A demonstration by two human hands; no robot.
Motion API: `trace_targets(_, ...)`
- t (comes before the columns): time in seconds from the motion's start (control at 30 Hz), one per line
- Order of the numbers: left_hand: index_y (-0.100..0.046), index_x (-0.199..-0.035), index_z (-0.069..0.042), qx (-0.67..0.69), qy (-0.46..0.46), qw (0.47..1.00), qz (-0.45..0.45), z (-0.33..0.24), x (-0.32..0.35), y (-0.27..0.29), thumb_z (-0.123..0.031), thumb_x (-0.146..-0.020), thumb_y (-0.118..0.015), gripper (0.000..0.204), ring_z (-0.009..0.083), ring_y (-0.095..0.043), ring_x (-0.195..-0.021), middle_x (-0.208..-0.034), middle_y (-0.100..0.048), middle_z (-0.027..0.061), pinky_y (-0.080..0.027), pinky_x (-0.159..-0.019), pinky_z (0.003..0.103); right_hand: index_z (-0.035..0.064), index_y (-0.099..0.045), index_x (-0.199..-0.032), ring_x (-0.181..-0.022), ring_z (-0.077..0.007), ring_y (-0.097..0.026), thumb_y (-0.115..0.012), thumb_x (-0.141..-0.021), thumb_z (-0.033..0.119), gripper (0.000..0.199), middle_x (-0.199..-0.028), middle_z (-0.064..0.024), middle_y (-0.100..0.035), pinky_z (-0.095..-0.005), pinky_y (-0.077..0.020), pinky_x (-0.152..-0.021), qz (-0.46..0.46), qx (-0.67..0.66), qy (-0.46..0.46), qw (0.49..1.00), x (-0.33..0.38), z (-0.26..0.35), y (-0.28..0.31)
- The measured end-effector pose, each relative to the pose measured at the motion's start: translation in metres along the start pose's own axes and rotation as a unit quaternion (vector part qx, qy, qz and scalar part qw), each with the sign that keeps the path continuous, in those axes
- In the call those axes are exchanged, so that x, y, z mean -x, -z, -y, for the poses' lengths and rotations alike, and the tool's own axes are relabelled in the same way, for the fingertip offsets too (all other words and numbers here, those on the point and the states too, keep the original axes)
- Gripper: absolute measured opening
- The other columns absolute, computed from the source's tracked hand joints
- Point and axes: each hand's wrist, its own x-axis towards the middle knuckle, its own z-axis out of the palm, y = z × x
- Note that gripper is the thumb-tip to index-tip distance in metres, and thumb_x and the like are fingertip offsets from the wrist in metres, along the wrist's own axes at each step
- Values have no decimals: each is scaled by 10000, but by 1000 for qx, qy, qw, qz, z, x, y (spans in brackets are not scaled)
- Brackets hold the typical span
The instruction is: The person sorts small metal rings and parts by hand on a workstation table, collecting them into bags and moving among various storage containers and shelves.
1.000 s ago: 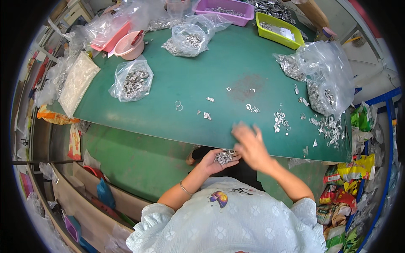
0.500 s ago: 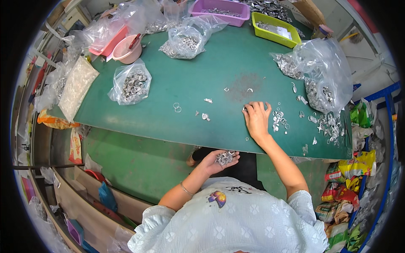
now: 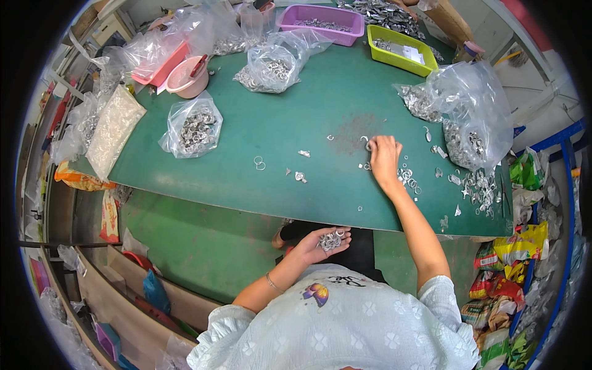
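Observation:
My left hand is palm up at the table's front edge, cupped under a small heap of silver metal rings. Farther forward, my right hand touches the green tabletop, its fingers bent and drawn together. Whatever lies under those fingertips is hidden. A small curved silver piece is just beside them. Close to that wrist, loose silver rings and bits are scattered. Two thin rings and a flat silver piece lie to the left.
Clear bags of metal parts stand at left, back and right. A pink bowl, a purple tray and a yellow-green tray sit farther back. More loose silver parts lie near the right edge.
My right hand has moved right and slightly away from me, its fingers now closer together. Small pieces now show on the table where it was. My left hand stays nearly in place with the rings.

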Motion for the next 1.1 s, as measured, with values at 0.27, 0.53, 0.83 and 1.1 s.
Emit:
trace_targets(0.27, -449, -1175, 93, -48, 3, 999, 4, 2, 1, -9, -130, -869, -487, 381, 303, -518, -1057, -1103, -538, 192, -407, -960, 411, 37, -571, -779, -838, -288, -503, -664, -734, 190, 184, -822, -117, -558, -398, -390, -729, 51, -7, -18, 999, -24, -11, -15)
trace_targets(0.53, -444, -1184, 86, -52, 16, 998, -10, 4, -5, -11, -129, -869, -494, 385, 293, -518, -1059, -1103, -540, 182, -410, -960, 410, 16, -543, -800, -821, -330, -545, -684, -721, 187, 235, -810, -157, -589, -419, -408, -726, 125, -13, -58, 990, -31, -9, -14)
trace_targets(0.83, -443, -1190, 80, -62, 14, 997, -32, 5, -5, -13, -123, -869, -496, 384, 298, -519, -1050, -1108, -534, 185, -420, -949, 416, -41, -525, -974, -943, -338, -543, -691, -728, 205, 385, -999, -211, -547, -421, -424, -802, 203, -3, -156, 967, -31, 12, -4)
trace_targets(1.1, -441, -1198, 72, -74, 12, 997, -29, 5, -5, -9, -150, -873, -498, 398, 296, -520, -1051, -1115, -531, 183, -431, -940, 408, -56, -511, -958, -974, -374, -533, -655, -744, 82, 293, -1050, -227, -504, -419, -470, -797, 206, -80, -182, 958, -32, 14, -8)
